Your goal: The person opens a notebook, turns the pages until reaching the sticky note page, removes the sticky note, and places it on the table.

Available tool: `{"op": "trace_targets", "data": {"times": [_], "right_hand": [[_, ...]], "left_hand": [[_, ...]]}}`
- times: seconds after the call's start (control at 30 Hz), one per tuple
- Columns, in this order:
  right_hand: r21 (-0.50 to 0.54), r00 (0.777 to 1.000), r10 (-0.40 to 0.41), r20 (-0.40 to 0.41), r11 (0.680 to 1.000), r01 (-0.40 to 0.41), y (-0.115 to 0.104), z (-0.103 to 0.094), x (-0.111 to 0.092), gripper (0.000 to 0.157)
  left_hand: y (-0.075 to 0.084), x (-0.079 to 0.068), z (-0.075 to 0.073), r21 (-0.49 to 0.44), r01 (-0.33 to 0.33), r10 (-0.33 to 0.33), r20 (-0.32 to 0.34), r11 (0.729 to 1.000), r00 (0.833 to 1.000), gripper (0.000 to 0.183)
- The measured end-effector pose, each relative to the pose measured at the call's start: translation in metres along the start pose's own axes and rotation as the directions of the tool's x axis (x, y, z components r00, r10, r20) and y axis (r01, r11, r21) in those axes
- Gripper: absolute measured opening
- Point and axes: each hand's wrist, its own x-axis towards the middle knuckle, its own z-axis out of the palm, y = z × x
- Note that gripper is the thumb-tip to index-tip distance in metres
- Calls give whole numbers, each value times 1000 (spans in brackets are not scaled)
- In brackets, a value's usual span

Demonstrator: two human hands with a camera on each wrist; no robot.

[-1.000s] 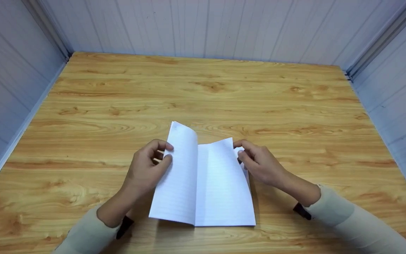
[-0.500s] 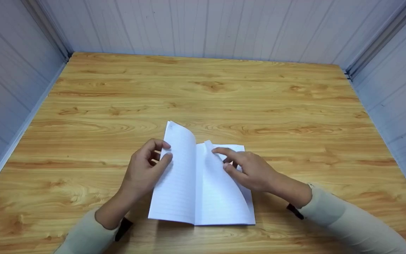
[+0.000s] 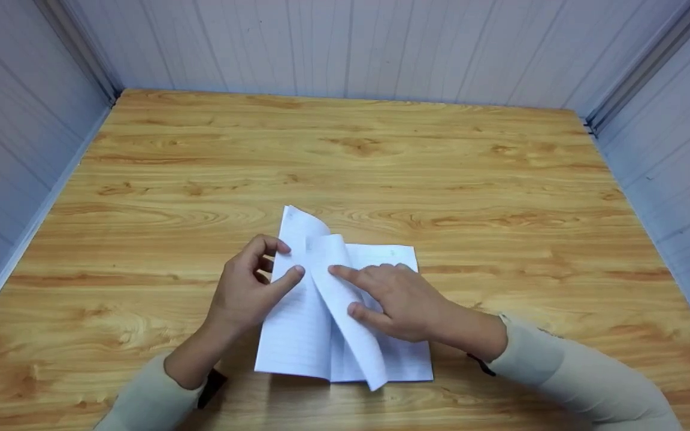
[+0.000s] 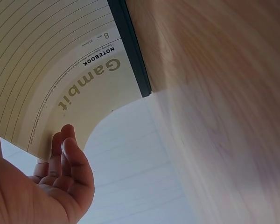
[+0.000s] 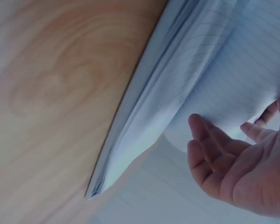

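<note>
A notebook (image 3: 294, 335) with white ruled pages lies spread on the table. Its left side is raised and curved; the left hand (image 3: 252, 284) holds it by the outer edge, thumb over the pages and fingers behind. The left wrist view shows the underside of that side, lettered "Gambit" (image 4: 91, 84), with the left hand (image 4: 60, 182) at its edge. A loose page (image 3: 351, 323) curls leftward over the middle. Against it the right hand (image 3: 402, 302) presses with an extended index finger and thumb. In the right wrist view, the right hand (image 5: 242, 163) has its fingers loosely bent beside the page.
The wood-grain table (image 3: 351, 161) reaches back to a white panelled wall (image 3: 345, 48). Side walls (image 3: 9, 149) stand at left and right. Dark straps (image 3: 210, 389) show under the sleeves (image 3: 147, 398).
The right hand has moved left across the notebook, and the page has gone from lying on the right side to curling over toward the left. The left thumb has stretched out slightly; that hand otherwise stayed.
</note>
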Motion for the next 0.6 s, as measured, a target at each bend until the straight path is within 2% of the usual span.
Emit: {"op": "trace_targets", "data": {"times": [0.17, 0.37, 0.6], "right_hand": [[15, 1000, 11, 25, 1000, -11, -8, 1, 3, 55], [42, 999, -1, 52, 999, -2, -8, 1, 4, 54], [11, 999, 40, 25, 999, -41, 1, -4, 0, 52]], "left_hand": [[0, 0, 1, 18, -11, 11, 1, 1000, 1000, 32], [-3, 1, 2, 44, -57, 58, -8, 997, 998, 32], [-7, 1, 0, 40, -74, 75, -17, 996, 997, 29]]}}
